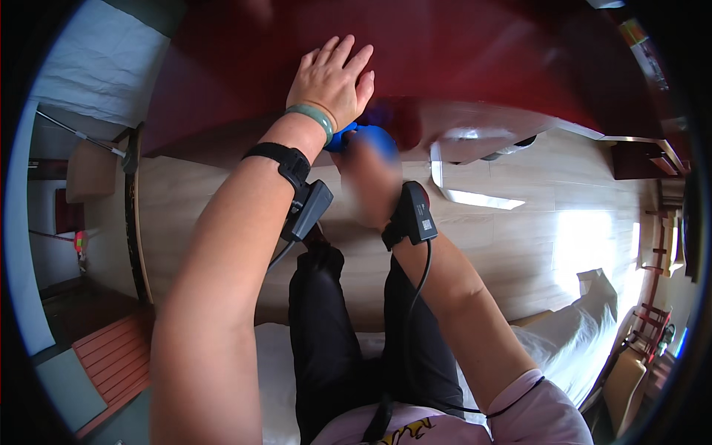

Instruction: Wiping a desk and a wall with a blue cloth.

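My left hand [334,78] lies palm down on a glossy dark red tabletop [456,50], its fingers spread and nothing seen in them. A green bangle [312,118] and a black strap with a sensor box [311,208] are on that arm. Just below it, at the table's front edge, my right hand [371,181] is heavily blurred. It grips a blue object [381,142], whose exact kind I cannot tell; part of the blue also shows beneath my left wrist. A second black sensor box [416,214] with a cable is strapped to my right wrist.
Light wood-look flooring [489,228] spreads below the table, with bright sunlight at right. White fabric [578,334] covers the seat under me. A dark-edged doorway [133,222] stands at left, near a long-handled tool [83,136]. Wooden chairs [651,328] stand at far right.
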### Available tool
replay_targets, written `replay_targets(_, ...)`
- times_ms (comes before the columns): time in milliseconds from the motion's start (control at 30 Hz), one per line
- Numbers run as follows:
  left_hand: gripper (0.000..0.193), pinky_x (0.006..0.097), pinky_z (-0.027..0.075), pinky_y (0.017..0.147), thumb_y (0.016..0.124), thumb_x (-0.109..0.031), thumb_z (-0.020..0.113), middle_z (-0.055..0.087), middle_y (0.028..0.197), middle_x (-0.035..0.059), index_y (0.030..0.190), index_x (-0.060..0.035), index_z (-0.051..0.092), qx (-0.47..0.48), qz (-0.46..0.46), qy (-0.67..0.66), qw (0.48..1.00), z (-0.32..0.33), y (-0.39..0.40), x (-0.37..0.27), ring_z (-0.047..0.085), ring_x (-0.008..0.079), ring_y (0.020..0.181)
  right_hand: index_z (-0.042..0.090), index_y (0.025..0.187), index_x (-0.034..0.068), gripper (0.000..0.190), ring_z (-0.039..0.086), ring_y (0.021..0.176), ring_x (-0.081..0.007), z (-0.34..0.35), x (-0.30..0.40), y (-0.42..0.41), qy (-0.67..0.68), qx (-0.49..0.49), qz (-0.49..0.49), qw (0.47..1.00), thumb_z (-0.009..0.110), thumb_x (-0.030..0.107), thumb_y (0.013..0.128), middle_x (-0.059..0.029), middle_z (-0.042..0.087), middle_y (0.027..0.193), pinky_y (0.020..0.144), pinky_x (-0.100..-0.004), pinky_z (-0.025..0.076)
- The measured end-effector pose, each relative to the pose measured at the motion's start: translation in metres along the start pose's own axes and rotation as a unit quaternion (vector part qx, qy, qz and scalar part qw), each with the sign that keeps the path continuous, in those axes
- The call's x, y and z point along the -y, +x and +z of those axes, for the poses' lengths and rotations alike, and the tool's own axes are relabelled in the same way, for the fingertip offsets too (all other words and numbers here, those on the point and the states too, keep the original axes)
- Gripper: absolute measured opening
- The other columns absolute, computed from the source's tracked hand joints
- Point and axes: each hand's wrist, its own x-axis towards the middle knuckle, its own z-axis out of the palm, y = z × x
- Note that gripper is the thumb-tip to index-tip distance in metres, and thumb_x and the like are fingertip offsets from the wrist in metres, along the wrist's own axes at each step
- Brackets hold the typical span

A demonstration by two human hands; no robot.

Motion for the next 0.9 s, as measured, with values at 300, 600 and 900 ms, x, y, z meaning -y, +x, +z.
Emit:
replay_targets(300,0.042,0.0429,0.037,0.107,0.095,-0.032,0.050,0.053,0.140,0.0109,0.135,-0.0216,0.055,-0.003,0.009,-0.006,1.000,0.000,0.002,0.001,0.048,0.0282,0.130,0.054,0.112,0.005,0.018,0.063,0.102,-0.0260,-0.013,-0.010,0.016,0.157,-0.055,-0.005,0.986,0.042,0.012,0.101,-0.0122,0.063,0.114,0.093,-0.0434,0.054)
replay_targets(600,0.042,0.0433,0.038,0.105,0.095,-0.031,0.050,0.054,0.139,0.0108,0.135,-0.0203,0.055,-0.010,0.027,-0.006,1.000,0.003,0.001,0.004,0.049,0.0291,0.128,0.062,0.091,0.010,0.011,0.064,0.081,-0.0314,-0.098,-0.024,0.070,-0.529,-0.065,-0.363,0.764,0.064,0.019,0.084,-0.0108,0.066,0.084,0.073,-0.0402,0.054)
replay_targets(900,0.044,0.0428,0.038,0.105,0.095,-0.027,0.048,0.053,0.139,0.0126,0.138,-0.0182,0.054,0.008,0.062,-0.011,0.998,-0.007,0.004,0.004,0.049,0.0312,0.128,0.063,0.079,0.006,0.004,0.068,0.078,-0.0283,-0.147,-0.062,0.166,0.064,-0.105,-0.048,0.991,0.062,0.005,0.075,-0.0118,0.069,0.078,0.077,-0.0385,0.056)
